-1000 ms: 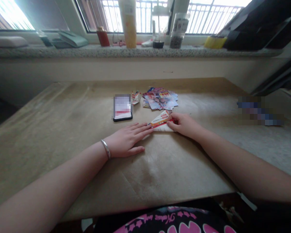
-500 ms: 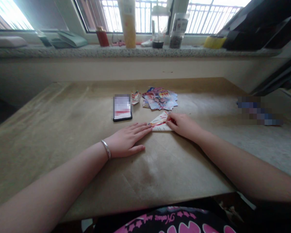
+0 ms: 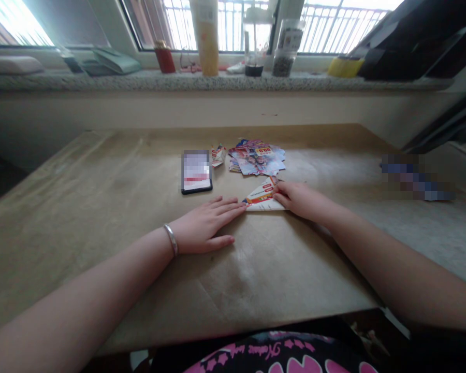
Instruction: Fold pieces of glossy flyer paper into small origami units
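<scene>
A folded sheet of printed paper, white with orange and red print, lies on the table in a triangular shape. My left hand rests flat on the tabletop with its fingers stretched out, the fingertips touching the paper's left corner. A silver bracelet is on that wrist. At the paper's right side, my right hand pinches its edge between thumb and fingers, hiding that end. Just beyond the paper is a fanned pile of colourful printed sheets. Beside the pile stands a small folded paper piece.
A phone with a blurred screen lies left of the pile. Something blurred out lies at the far right of the table. Bottles, a red-bodied container and a yellow object stand on the windowsill.
My right hand has shifted slightly right with the paper's edge. The paper's upper face now shows different print, with more orange. My left hand has hardly moved.
</scene>
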A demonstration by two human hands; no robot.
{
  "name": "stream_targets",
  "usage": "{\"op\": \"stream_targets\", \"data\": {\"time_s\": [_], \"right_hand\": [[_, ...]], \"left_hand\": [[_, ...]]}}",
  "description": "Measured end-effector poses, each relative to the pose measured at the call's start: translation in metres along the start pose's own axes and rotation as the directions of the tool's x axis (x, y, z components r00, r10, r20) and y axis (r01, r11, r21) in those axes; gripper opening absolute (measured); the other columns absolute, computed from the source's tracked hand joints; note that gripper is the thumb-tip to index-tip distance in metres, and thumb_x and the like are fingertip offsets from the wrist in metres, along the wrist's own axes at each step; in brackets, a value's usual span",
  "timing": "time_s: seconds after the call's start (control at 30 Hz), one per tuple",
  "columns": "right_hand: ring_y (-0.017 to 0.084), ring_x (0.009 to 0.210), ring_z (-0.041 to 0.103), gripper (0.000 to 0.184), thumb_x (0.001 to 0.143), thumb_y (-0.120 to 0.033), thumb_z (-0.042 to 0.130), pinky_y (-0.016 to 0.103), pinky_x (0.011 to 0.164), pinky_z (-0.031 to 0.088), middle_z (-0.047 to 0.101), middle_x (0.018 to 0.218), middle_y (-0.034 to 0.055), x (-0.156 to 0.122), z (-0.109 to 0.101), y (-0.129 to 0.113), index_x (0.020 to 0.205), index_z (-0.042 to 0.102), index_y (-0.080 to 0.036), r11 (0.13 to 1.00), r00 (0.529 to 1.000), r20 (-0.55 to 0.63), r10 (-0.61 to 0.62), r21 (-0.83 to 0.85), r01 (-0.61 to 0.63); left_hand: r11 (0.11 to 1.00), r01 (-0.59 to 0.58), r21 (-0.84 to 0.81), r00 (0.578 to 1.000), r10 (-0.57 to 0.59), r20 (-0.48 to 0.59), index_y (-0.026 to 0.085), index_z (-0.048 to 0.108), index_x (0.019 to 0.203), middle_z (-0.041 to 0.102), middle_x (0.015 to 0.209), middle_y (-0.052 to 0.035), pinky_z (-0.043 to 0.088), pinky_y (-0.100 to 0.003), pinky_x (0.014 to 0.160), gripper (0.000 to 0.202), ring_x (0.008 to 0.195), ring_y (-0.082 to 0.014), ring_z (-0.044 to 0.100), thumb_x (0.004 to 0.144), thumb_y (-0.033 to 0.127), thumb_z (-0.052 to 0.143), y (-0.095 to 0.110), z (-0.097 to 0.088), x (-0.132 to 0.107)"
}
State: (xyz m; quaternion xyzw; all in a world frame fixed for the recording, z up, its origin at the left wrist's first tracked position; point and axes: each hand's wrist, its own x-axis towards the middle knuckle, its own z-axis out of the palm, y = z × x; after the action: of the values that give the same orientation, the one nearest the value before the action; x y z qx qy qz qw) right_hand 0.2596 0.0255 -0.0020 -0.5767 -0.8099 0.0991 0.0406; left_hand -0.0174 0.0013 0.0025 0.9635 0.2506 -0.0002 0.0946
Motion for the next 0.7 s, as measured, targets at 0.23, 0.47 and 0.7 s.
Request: {"op": "stream_targets", "data": {"time_s": [0.23, 0.47, 0.7], "right_hand": [[0.020, 0.073, 0.058, 0.026, 0.091, -0.035, 0.041, 0.029, 0.059, 0.033, 0.068, 0.089, 0.0092, -0.007, -0.004, -0.008, 0.092, 0.061, -0.018, 0.992, 0.996, -0.090, -0.017, -0.124, 0.006], [0.025, 0.098, 0.051, 0.033, 0.095, -0.030, 0.036, 0.035, 0.085, 0.033, 0.065, 0.097, 0.0114, -0.013, -0.003, -0.027, 0.091, 0.066, -0.017, 0.894, 0.902, -0.222, -0.370, -0.349, 0.281], [0.022, 0.085, 0.055, 0.033, 0.095, -0.031, 0.035, 0.035, 0.079, 0.032, 0.066, 0.086, 0.0084, -0.012, 0.011, -0.056, 0.085, 0.064, -0.018, 0.930, 0.916, -0.257, -0.309, -0.282, 0.235]], "left_hand": [[1.000, 0.002, -0.012, 0.999, -0.003, -0.034, 0.017, 0.029, 0.145, 0.032, 0.150, -0.0083, 0.021, -0.042, 0.116, 0.061, 0.140, -0.0249, 0.025, 0.092, 0.044, 0.043, -0.001, 0.002, 0.001], [1.000, -0.013, -0.001, 0.999, 0.013, -0.037, 0.017, 0.029, 0.145, 0.031, 0.150, -0.0095, 0.020, -0.043, 0.115, 0.062, 0.139, -0.0259, 0.026, 0.092, 0.048, 0.041, -0.003, 0.003, 0.001], [1.000, -0.029, 0.000, 0.998, 0.029, -0.052, 0.017, 0.030, 0.144, 0.035, 0.148, -0.0107, 0.021, -0.043, 0.115, 0.062, 0.138, -0.0266, 0.027, 0.092, 0.047, 0.042, -0.002, 0.005, 0.003]]}}
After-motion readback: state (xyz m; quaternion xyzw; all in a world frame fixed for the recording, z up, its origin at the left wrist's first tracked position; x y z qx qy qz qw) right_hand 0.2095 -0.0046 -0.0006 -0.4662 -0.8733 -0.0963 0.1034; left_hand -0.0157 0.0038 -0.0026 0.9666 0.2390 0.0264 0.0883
